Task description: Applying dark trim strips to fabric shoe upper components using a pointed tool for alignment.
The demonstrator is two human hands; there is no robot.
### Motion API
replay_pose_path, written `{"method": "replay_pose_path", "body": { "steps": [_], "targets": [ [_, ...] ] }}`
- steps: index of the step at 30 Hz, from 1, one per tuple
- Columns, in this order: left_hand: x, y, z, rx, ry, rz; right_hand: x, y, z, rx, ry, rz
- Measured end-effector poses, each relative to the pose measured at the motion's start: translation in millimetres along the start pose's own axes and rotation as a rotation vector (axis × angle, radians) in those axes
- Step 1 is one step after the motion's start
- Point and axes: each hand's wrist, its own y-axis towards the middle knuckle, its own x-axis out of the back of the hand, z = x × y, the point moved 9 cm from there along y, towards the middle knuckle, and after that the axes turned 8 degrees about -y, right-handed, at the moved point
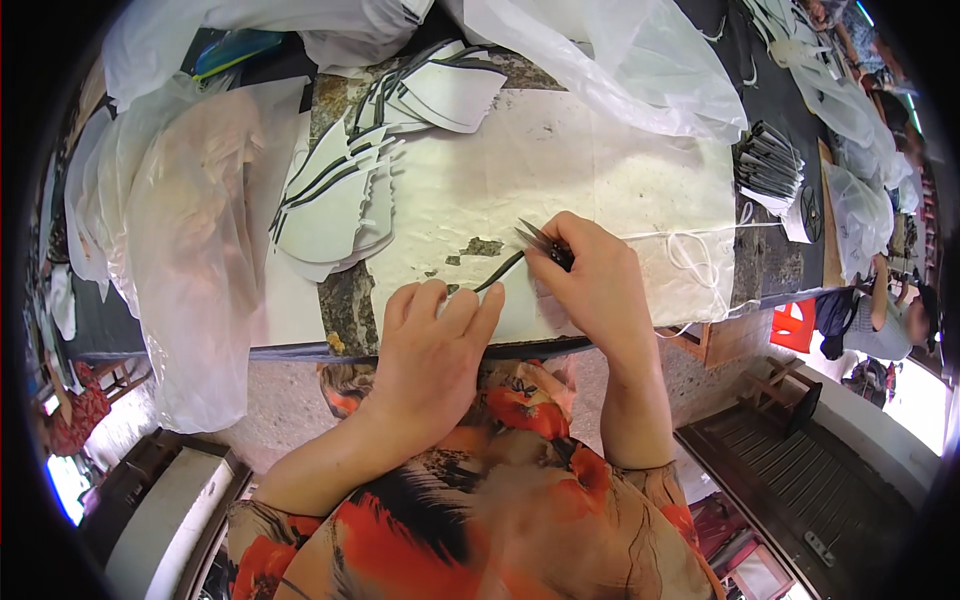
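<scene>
In front of me a white sheet-like piece point(525, 305) with a black strip point(502, 269) along its upper edge lies on the work surface. My left hand point(425, 345) has its bent fingers pressed on this piece, with the thumb hidden. Closed around small dark scissors point(548, 246), my right hand point(590, 280) is at the right end of the black strip. The blades stick out toward the upper left and look slightly parted. To the left lies a stack of similar white pieces point(320, 235) with black edging, and a second stack point(450, 95) sits beyond it.
A worn pale sheet point(600, 150) covers the tabletop. Clear plastic bags point(195, 220) hang at the left, and more plastic point(620, 70) lies at the back. A bundle of dark-edged pieces point(770, 165) and loose white cord point(695, 262) are on the right. Another person point(880, 320) is far right.
</scene>
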Motion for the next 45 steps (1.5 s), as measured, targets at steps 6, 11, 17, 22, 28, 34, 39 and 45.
{"method": "replay_pose_path", "body": {
  "steps": [6, 11, 17, 22, 28, 34, 39, 45],
  "targets": [
    [-1, 11, 15, 0.105, -0.186, -0.105, -4, -7, 2, -0.024, -0.056, -0.045],
    [-8, 3, 17, 0.103, -0.187, -0.191, -1, -11, -14, -0.029, 0.147, -0.026],
    [-16, -18, 18, 0.043, -0.096, -0.258, 5, -19, -11, -0.057, 0.220, 0.113],
    [-16, -24, 15, -0.032, -0.087, -0.306, -3, -31, -17, -0.075, 0.247, 0.217],
    [-14, -18, 15, -0.005, -0.198, -0.259, -10, -36, -17, 0.050, 0.242, 0.281],
    [-7, -1, 18, 0.031, -0.362, -0.189, -11, -38, -16, 0.031, 0.429, 0.332],
    [-5, 3, 34, 0.176, -0.768, 0.089, -14, -43, -20, -0.114, 0.709, 0.446],
    [-1, 11, 38, 0.277, -1.037, 0.368, -9, -44, -15, -0.094, 0.712, 0.464]
  ]
}}
